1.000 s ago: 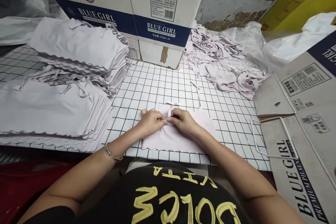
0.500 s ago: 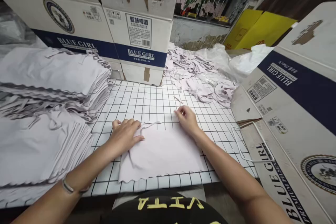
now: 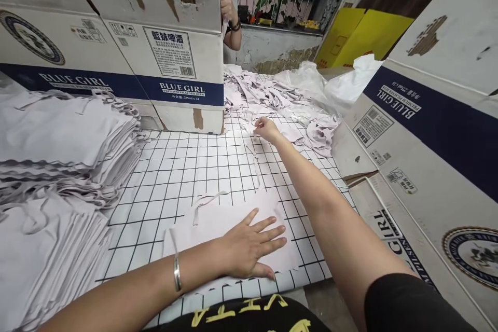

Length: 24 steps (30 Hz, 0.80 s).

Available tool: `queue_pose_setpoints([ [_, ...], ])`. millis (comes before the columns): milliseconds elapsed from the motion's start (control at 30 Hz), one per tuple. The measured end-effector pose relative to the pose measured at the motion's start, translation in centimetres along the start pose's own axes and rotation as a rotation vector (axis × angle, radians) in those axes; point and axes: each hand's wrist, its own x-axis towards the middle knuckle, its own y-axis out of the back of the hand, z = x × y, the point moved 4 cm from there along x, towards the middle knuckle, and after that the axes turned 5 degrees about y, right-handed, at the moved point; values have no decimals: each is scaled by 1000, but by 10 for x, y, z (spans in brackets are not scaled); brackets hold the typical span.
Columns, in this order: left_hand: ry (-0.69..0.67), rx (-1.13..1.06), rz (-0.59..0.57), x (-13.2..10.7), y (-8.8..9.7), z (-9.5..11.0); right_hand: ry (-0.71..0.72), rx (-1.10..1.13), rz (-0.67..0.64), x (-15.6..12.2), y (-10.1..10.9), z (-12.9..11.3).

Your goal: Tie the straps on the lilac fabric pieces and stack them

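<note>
A pale pink fabric piece (image 3: 229, 212) lies flat on the grid-patterned table cover. My left hand (image 3: 252, 244) rests palm down on it, fingers spread. A thin tie strip (image 3: 208, 199) curls at the cloth's upper left. Farther up the table, my right hand (image 3: 266, 129) is closed in a pinch at the upper end of a narrow pale fabric strip (image 3: 256, 163). This strip trails down to the top edge of the cloth. Just beyond the right hand is a heap of pale pink fabric scraps (image 3: 268, 93).
Stacked pale fabric pieces (image 3: 58, 135) fill the left side. A white and blue carton (image 3: 175, 88) stands at the back, another carton (image 3: 428, 114) on the right. A co-worker's hand (image 3: 229, 10) shows past the back carton. Clear plastic (image 3: 307, 80) lies behind the scraps.
My left hand has moved right and down from the cloth's upper left corner and flattened. My right hand has reached forward to the scraps. A co-worker's hand has come into view.
</note>
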Motion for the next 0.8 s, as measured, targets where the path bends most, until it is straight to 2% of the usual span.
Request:
queue_pose_setpoints([
  [67,1,12,-8,-1,2,0,123,-54,-189,-14,-1,0],
  [133,-1,22,-19,0,1,0,273,-205,-388,-35,-10,4],
  [167,-1,29,-23,0,-1,-1,340,-306,-442,-46,-15,7],
  [267,-7,62,-3,1,-5,-2,427,-514,-426,-65,-22,9],
  [333,-17,93,22,1,-8,-2,393,-518,-453,-70,-22,4],
  [433,-26,116,35,0,-11,-2,245,-416,-561,-70,-13,-9],
  [600,-1,42,1,0,-11,-4,5,-247,-702,-66,17,-23],
  [700,8,-37,-17,0,-9,-2,-33,-249,-675,-68,48,-34],
  [800,72,-261,28,2,-1,5,13,-334,-523,-100,76,-57],
])
